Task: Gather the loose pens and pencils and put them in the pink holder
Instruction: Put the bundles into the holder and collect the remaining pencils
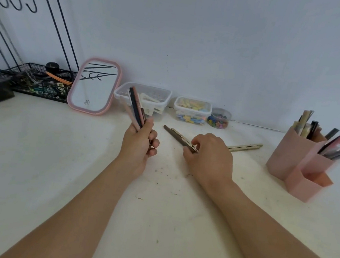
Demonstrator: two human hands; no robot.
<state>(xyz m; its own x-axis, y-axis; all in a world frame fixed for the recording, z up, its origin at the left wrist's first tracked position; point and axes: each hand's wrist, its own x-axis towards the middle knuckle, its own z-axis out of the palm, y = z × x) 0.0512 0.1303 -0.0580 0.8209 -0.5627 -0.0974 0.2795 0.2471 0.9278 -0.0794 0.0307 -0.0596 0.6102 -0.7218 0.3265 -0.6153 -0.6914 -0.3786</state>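
**Both hands on pens, pink holder off to the right**

Left hand [139, 144] closed around a bunch of slim pens [136, 106], black and pink barrels, tips pointing up and slightly left, raised above the white tabletop [53, 168]. Exact count in the bunch is unclear, at least three.

Right hand [209, 155] palm down just right of the left hand, fingers curled onto a dark brown pencil [174, 134] and a gold-beige pen [182, 135] that stick out up-left from under the fingertips. Both lie low against the tabletop; can't tell if they are lifted or just pinned. A second gold-beige pen [246, 147] pokes out on the far right side of the right hand, lying flat on the table; whether the hand touches it is hidden.

Pink plastic multi-compartment holder [295, 163] stands upright well right of the right hand, its tall rear compartments stuffed with pens and pencils, low front compartment looks empty.

Beyond the left hand: pink-framed tabletop mirror [95, 87] leaning back, clear plastic lidded box [145, 98] behind the pen bunch. Beyond the right hand: smaller clear box of coloured clips [192, 111], small round clear tub [219, 118]. Far left: black wire rack with hooks [25, 46]. Small dark specks on the tabletop near the wrists.
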